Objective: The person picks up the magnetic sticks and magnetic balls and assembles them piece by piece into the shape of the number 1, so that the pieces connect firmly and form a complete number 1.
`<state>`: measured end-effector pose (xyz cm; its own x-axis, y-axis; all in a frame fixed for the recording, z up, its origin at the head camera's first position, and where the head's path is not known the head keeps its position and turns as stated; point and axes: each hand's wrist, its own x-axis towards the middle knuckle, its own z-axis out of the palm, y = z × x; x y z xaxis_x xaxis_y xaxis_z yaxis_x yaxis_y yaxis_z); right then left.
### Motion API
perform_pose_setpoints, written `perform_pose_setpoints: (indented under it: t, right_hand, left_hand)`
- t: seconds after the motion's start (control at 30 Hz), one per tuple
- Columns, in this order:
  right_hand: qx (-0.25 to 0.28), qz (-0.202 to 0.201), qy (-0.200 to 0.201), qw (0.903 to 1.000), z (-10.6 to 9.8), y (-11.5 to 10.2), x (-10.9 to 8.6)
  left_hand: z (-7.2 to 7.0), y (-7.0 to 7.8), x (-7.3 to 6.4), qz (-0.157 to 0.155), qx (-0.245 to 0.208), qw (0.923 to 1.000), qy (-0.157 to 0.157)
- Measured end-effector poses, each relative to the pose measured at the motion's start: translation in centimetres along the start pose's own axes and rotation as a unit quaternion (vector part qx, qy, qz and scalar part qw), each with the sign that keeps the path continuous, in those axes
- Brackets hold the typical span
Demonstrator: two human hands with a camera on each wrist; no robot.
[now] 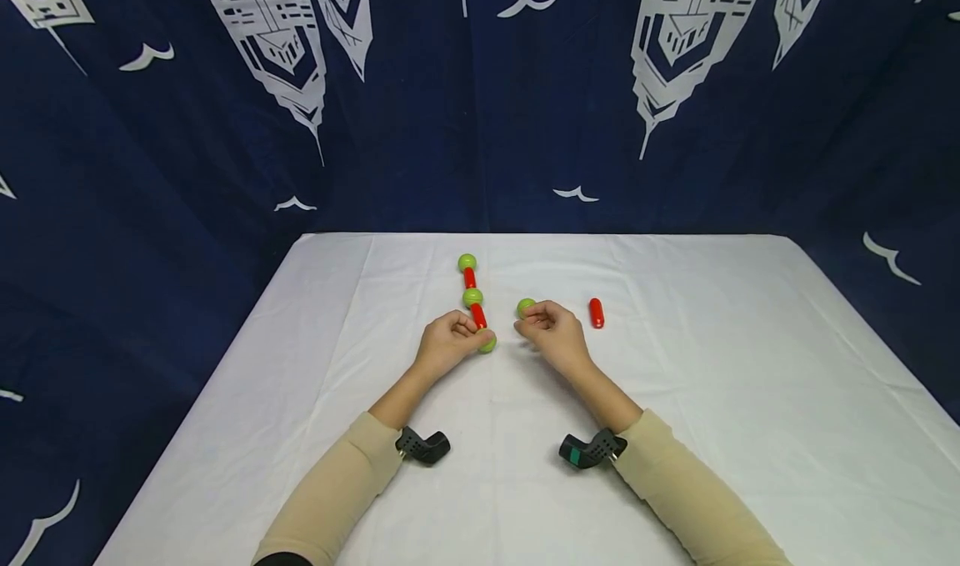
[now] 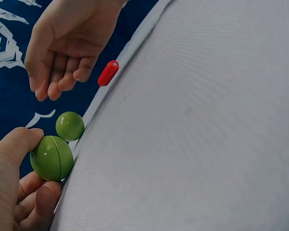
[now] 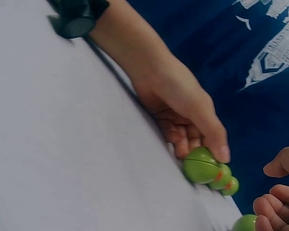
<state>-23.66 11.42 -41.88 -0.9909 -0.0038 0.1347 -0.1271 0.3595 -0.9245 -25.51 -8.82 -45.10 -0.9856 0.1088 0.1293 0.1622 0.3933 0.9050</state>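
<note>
A chain of green balls and red rods lies on the white table, running away from me. Its nearest green ball (image 1: 487, 343) is pinched between the thumb and fingers of my left hand (image 1: 447, 346); a red rod (image 1: 478, 316) joins it to the middle green ball (image 1: 472, 298). Another red rod (image 1: 469, 278) leads on to the far green ball (image 1: 467, 262). My right hand (image 1: 558, 338) hovers beside a loose green ball (image 1: 523, 307), fingers loosely bent and nothing between them. In the left wrist view that loose ball (image 2: 70, 126) shows apart from the right hand (image 2: 70, 53).
A loose red rod (image 1: 596, 313) lies on the table to the right of my right hand. White cloth covers the table (image 1: 675, 483), and a dark blue curtain (image 1: 480, 116) with white prints hangs behind its far edge.
</note>
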Motion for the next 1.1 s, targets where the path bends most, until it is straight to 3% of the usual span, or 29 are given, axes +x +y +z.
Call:
perform_pose_setpoints:
  t: [0.2, 0.57, 0.73, 0.9, 1.1]
  right_hand:
    - [0.004, 0.015, 0.038, 0.9992, -2.8, -0.2, 1.2]
    - [-0.031, 0.077, 0.079, 0.9934, -7.0, 1.1, 2.6]
    - [-0.088, 0.052, 0.117, 0.9879, -7.2, 2.6, 2.9]
    - [-0.181, 0.007, 0.146, 0.9726, -7.1, 4.8, 3.1]
    - [-0.224, 0.011, 0.144, 0.9638, -7.1, 5.9, 3.1]
  left_hand:
    - [0.0, 0.0, 0.0, -0.007, -0.004, 1.0, -0.004]
    - [0.0, 0.1, -0.2, 0.0, -0.007, 1.0, -0.007]
    - [-0.1, 0.2, -0.2, -0.002, -0.011, 0.9999, -0.005]
    - [-0.1, 0.1, -0.2, -0.004, -0.011, 0.9999, -0.008]
    - [0.0, 0.0, -0.1, -0.003, -0.011, 0.9999, -0.01]
